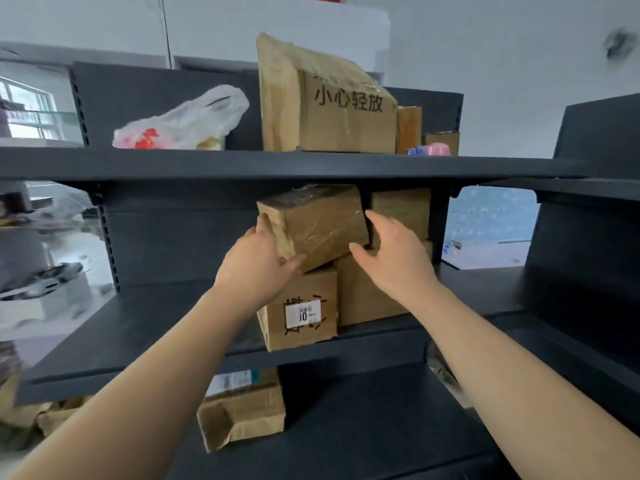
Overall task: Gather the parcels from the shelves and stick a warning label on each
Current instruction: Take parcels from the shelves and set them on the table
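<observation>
A taped brown cardboard parcel (322, 220) sits tilted on top of two other boxes on the middle shelf (145, 327). My left hand (258, 261) grips its left end, thumb under the front edge. My right hand (391, 254) is at its right end with fingers spread, touching or just short of the box. Below it stand a box with a white "10" sticker (301, 313) and a plain box (367, 292). Another box (401, 209) stands behind. A large box with black writing (329, 109) is on the top shelf.
A white plastic bag (187, 123) lies on the top shelf at left, small boxes (410, 129) and a pink object (434, 149) at right. A torn box (242, 407) sits on the lower shelf. Another dark shelf unit (595, 209) stands at right.
</observation>
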`<action>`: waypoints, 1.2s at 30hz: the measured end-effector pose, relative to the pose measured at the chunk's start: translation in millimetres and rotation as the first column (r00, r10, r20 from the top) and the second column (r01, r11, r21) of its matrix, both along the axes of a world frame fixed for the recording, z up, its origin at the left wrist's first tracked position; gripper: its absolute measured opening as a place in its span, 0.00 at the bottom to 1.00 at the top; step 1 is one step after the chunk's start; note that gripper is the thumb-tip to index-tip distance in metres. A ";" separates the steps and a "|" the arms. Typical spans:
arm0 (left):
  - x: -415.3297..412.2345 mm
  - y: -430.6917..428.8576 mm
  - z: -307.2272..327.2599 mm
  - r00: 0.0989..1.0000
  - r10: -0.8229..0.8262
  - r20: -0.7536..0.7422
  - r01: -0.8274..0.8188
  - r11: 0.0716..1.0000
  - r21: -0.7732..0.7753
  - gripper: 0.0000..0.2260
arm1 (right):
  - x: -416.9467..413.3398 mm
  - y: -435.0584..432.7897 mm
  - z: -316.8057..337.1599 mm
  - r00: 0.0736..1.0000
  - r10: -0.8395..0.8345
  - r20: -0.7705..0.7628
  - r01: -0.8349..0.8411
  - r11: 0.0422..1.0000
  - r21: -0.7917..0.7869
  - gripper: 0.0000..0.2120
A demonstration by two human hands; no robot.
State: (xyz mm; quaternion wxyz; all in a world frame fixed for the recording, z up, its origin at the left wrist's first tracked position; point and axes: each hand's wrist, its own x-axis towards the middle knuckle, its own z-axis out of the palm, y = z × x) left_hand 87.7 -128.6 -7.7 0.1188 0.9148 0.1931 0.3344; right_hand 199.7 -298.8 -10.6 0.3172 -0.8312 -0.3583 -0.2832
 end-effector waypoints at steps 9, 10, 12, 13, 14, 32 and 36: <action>50.8 20.5 4.6 0.998 -0.067 0.015 0.069 0.969 -0.239 0.37 | 49.7 42.1 7.4 0.977 0.100 -0.190 -0.085 0.993 0.085 0.37; 52.0 20.5 2.9 0.996 -0.074 0.041 0.082 0.964 -0.254 0.37 | 51.6 43.9 6.0 0.976 0.103 -0.194 -0.086 0.992 0.096 0.37; 50.5 20.1 0.3 0.989 -0.103 0.110 0.130 0.951 -0.279 0.38 | 52.5 46.0 3.7 0.976 0.125 -0.181 -0.102 0.986 0.133 0.37; 48.3 19.8 -0.2 0.982 -0.119 0.146 0.157 0.944 -0.289 0.37 | 51.5 46.0 3.4 0.975 0.146 -0.169 -0.118 0.980 0.163 0.36; 45.3 19.4 -0.2 0.975 -0.132 0.177 0.180 0.940 -0.292 0.36 | 49.9 45.5 3.5 0.973 0.163 -0.161 -0.131 0.973 0.192 0.36; -59.2 -22.7 -35.2 0.909 -0.214 0.358 0.301 0.931 -0.207 0.42 | -63.0 -7.1 -27.0 0.958 0.277 -0.074 -0.231 0.898 0.375 0.34; -86.5 -28.4 -41.7 0.885 -0.301 0.354 0.381 0.906 -0.184 0.44 | -101.7 -24.3 -33.7 0.974 0.209 -0.083 -0.163 0.909 0.383 0.38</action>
